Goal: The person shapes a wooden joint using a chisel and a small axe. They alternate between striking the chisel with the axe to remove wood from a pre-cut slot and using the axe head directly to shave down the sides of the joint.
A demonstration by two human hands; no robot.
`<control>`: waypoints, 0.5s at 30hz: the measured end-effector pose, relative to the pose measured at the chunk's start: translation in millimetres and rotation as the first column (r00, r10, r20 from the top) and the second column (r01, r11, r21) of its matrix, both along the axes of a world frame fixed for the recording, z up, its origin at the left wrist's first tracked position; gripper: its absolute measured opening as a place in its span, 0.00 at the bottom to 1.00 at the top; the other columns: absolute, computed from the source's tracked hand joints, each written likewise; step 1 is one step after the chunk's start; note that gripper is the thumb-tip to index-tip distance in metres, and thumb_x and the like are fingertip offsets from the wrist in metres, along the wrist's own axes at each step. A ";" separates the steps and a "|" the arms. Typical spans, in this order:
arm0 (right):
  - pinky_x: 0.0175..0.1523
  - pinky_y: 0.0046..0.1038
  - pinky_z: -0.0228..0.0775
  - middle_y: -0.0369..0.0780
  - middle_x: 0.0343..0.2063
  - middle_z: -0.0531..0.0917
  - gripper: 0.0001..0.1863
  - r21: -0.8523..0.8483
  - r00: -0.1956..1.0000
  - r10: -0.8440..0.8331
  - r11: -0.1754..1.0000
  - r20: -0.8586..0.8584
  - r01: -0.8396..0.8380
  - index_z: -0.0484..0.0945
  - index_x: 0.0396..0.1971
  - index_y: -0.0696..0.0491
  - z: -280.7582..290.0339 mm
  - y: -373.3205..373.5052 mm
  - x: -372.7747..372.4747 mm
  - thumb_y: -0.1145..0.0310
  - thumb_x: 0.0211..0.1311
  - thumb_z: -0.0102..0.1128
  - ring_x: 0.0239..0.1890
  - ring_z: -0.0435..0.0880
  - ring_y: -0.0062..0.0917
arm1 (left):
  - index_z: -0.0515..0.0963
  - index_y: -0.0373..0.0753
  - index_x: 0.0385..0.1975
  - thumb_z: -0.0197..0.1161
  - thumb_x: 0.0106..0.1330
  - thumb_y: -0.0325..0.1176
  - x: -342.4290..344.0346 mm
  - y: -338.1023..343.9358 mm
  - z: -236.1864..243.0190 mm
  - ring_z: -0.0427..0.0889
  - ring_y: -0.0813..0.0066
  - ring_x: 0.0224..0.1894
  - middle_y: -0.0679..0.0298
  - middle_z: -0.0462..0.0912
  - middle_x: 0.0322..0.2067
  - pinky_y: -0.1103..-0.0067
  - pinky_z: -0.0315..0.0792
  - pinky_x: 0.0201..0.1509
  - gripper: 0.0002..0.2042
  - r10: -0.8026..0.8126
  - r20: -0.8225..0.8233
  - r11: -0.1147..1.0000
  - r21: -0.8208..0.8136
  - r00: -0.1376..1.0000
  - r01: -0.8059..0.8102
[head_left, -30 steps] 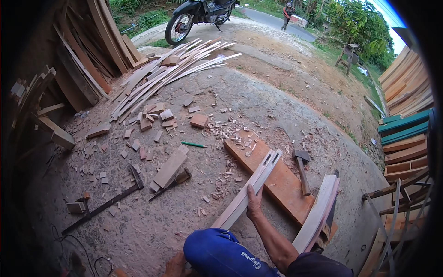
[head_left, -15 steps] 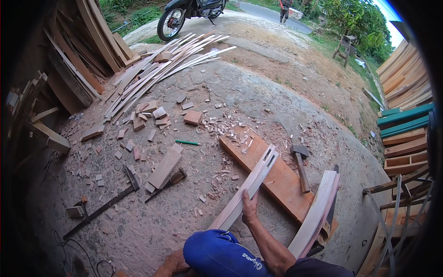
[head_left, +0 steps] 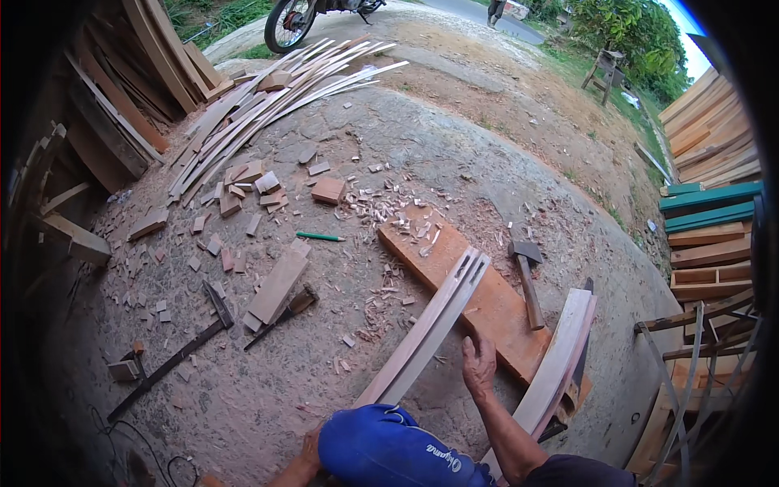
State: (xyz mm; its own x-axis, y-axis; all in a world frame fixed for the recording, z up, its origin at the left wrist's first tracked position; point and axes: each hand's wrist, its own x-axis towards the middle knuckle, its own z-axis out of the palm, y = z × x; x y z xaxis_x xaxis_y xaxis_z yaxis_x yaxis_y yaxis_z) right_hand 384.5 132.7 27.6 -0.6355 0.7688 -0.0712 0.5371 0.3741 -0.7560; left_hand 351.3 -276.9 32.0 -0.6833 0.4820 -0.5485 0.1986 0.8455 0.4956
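A long wooden bar (head_left: 430, 319) with slots cut near its far end slants away from my knee, that end over an orange-brown plank (head_left: 497, 325). My right hand (head_left: 479, 364) is off the bar, just to its right, its fingers loosely bent, apart and empty. My left hand (head_left: 312, 446) is low beside my blue-clad knee (head_left: 381, 446), its fingers hidden behind the knee. A hammer (head_left: 529, 290) lies on the plank's right side. Right of my right hand, a pale curved piece of wood (head_left: 555, 353) lies across the plank's near end, with a dark blade-like edge beside it.
A green pencil (head_left: 320, 237), a wood block (head_left: 278, 284), a dark-handled chisel-like tool (head_left: 292, 311) and a long bar clamp (head_left: 180, 359) lie on the concrete at left. Offcuts and shavings are scattered around. Thin strips (head_left: 260, 109) are piled beyond; stacked boards (head_left: 710, 215) stand at right.
My right hand has let go of the slotted bar and moved right, away from it. The whole view has shifted slightly; the bar rests in about the same place.
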 end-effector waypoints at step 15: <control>0.74 0.46 0.56 0.44 0.58 0.65 0.49 0.480 0.783 0.396 0.629 0.481 -0.612 0.62 0.71 0.50 -24.5 116.3 79.8 0.63 0.45 0.71 0.66 0.64 0.43 | 0.62 0.34 0.61 0.71 0.51 0.42 -131.5 255.2 42.8 0.77 0.41 0.51 0.44 0.77 0.50 0.53 0.74 0.54 0.38 -0.244 -0.187 0.913 0.287 0.951 0.291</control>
